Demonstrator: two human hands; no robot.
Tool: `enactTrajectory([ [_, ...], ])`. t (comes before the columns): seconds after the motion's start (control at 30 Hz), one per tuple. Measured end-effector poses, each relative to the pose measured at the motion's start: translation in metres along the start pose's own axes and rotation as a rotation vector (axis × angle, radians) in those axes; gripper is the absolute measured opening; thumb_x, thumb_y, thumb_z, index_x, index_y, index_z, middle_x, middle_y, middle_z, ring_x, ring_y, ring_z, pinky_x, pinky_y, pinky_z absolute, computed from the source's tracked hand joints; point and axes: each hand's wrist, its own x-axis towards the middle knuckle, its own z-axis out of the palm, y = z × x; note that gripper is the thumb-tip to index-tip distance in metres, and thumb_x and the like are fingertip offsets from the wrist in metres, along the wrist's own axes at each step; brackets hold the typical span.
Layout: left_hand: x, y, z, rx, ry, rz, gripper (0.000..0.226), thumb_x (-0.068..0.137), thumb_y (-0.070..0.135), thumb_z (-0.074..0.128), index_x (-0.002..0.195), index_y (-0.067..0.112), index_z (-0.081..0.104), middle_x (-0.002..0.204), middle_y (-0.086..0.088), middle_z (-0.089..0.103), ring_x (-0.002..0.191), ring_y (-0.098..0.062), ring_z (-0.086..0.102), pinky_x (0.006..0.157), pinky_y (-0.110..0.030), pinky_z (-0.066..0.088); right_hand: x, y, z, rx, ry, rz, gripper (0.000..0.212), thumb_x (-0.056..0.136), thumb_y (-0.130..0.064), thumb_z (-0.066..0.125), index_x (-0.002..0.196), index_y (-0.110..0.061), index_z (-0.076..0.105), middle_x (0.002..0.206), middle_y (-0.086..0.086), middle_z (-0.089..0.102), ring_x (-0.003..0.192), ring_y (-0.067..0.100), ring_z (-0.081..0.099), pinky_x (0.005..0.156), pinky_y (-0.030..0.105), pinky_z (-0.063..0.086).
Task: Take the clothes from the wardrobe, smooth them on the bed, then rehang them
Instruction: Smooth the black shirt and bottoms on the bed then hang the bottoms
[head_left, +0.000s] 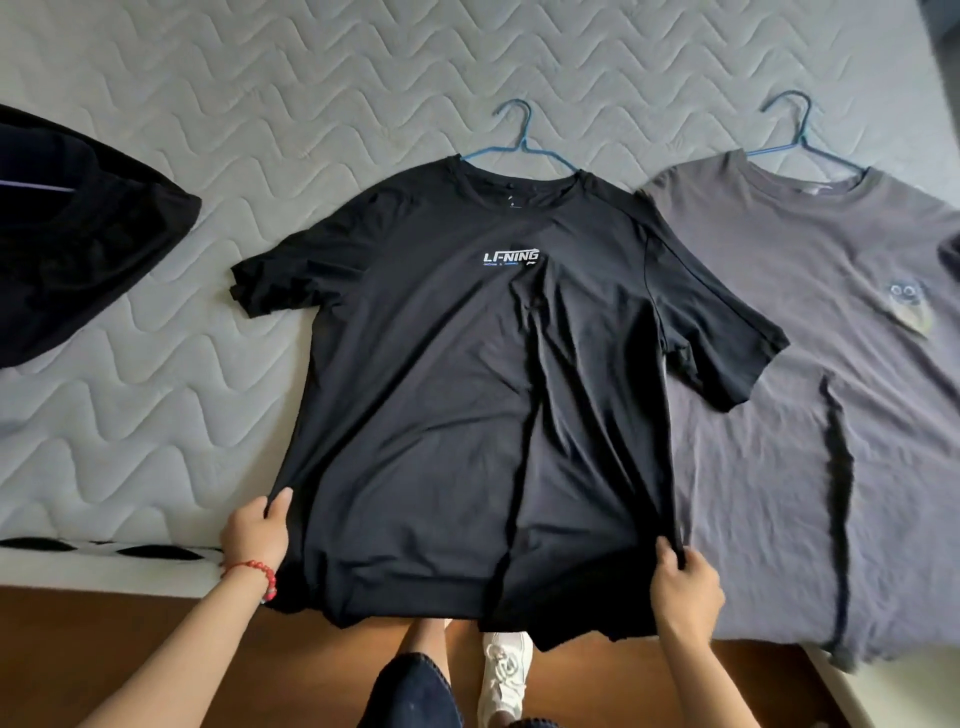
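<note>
Pinching the lower left side seam of the black T-shirt (447, 415) with the left hand (255, 532), thumb on top of the cloth and fingers curled under it. Gripping the lower right side seam the same way with the right hand (688, 590), fingers folded round a bunched edge of the fabric. Wearing a red bead bracelet (257, 571) on the left wrist.

Lying front up at the near edge of the bed (156, 156), hem hanging just over that edge, neck toward the far side. Showing a white LI-NING print across the chest and a long raised fold running from below the print down to the hem, right of centre. Still threaded on a blue hanger (519, 143), hook resting on the quilted grey mattress beyond the collar.

Overlapping, with its right sleeve, a grey T-shirt (810, 415) spread toward the bed's right edge, also on a blue hanger (797, 132), with a small owl patch on the chest and a dark crease down its body. Lying well apart toward the left edge, another black garment (78, 228), only partly in view. Below the near edge, brown wooden floor (130, 623) and a white sneaker (506, 670).
</note>
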Motion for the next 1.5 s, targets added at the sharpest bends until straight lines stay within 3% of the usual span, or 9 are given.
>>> enactTrajectory([
  [0.13,-0.005,-0.004,-0.003,0.004,0.048,-0.05,0.047,0.092,0.028,0.048,0.073,-0.014,0.051,0.079,-0.033,0.057,0.073,-0.039,0.049,0.067,-0.04,0.037,0.007,0.019,-0.027,-0.012,0.077,0.012,0.039,0.091,-0.028,0.054,0.061,-0.004,0.047,0.07,0.016,0.051,0.074,0.032,0.048,0.067,0.038,0.032],
  [0.23,-0.012,-0.006,0.001,-0.014,-0.031,-0.077,0.045,0.09,0.033,0.052,0.073,-0.008,0.055,0.078,-0.026,0.059,0.077,-0.039,0.052,0.071,-0.04,0.04,0.005,0.028,-0.03,0.005,-0.098,0.007,0.046,0.088,-0.033,0.057,0.055,-0.004,0.043,0.06,0.015,0.052,0.062,0.029,0.049,0.061,0.038,0.033],
  [0.33,-0.023,-0.011,0.006,-0.02,-0.123,-0.089,0.033,0.086,0.027,0.059,0.084,-0.006,0.062,0.086,-0.021,0.063,0.083,-0.037,0.055,0.073,-0.038,0.04,-0.001,0.041,-0.02,-0.024,-0.288,0.018,0.035,0.086,-0.031,0.062,0.071,0.001,0.061,0.068,0.014,0.068,0.07,0.028,0.065,0.068,0.038,0.049],
  [0.53,-0.038,-0.014,-0.005,-0.035,0.02,-0.084,0.02,0.088,0.013,0.054,0.08,-0.005,0.06,0.088,-0.027,0.064,0.095,-0.046,0.056,0.077,-0.042,0.042,-0.005,0.049,-0.025,-0.017,-0.036,0.003,0.022,0.09,-0.019,0.054,0.085,0.001,0.063,0.081,0.019,0.064,0.089,0.04,0.06,0.075,0.039,0.043],
  [0.67,-0.057,-0.005,-0.024,-0.116,0.029,-0.078,0.028,0.086,0.011,0.055,0.111,-0.001,0.06,0.114,-0.022,0.065,0.109,-0.038,0.056,0.096,-0.04,0.04,-0.015,0.043,-0.045,0.016,-0.076,-0.046,0.025,0.091,-0.02,0.053,0.112,-0.009,0.062,0.107,0.016,0.067,0.105,0.034,0.059,0.088,0.04,0.044],
  [1.03,-0.198,-0.022,-0.099,-0.152,-0.277,0.226,0.011,0.084,0.008,0.059,0.092,0.008,0.066,0.089,-0.009,0.066,0.088,-0.023,0.062,0.076,-0.022,0.04,-0.119,0.015,-0.082,-0.084,-0.385,-0.275,0.023,0.09,-0.02,0.053,0.107,-0.01,0.065,0.102,0.014,0.07,0.1,0.027,0.063,0.083,0.032,0.044],
  [1.27,-0.233,-0.094,-0.166,-0.3,-0.263,0.055,0.008,0.086,0.003,0.056,0.087,0.008,0.062,0.089,-0.009,0.062,0.087,-0.021,0.057,0.073,-0.019,0.04,-0.203,-0.016,-0.058,-0.239,-0.55,-0.494,0.018,0.089,-0.02,0.052,0.097,-0.011,0.067,0.083,0.008,0.067,0.09,0.03,0.064,0.071,0.029,0.042],
  [1.4,-0.227,-0.144,-0.205,-0.415,-0.196,-0.052,0.017,0.086,0.003,0.055,0.076,0.017,0.058,0.082,-0.006,0.061,0.083,-0.02,0.056,0.064,-0.009,0.042,-0.252,-0.037,-0.026,-0.357,-0.629,-0.588,0.02,0.088,-0.02,0.053,0.103,-0.016,0.067,0.09,0.006,0.069,0.094,0.025,0.063,0.078,0.029,0.043],
  [1.5,-0.212,-0.189,-0.232,-0.469,-0.165,-0.097,0.021,0.084,0.002,0.057,0.072,0.019,0.058,0.082,-0.01,0.064,0.087,-0.026,0.061,0.079,-0.029,0.047,-0.293,-0.051,0.011,-0.418,-0.692,-0.62,0.017,0.088,-0.018,0.051,0.097,-0.02,0.066,0.092,0.007,0.07,0.09,0.025,0.064,0.08,0.032,0.048],
])
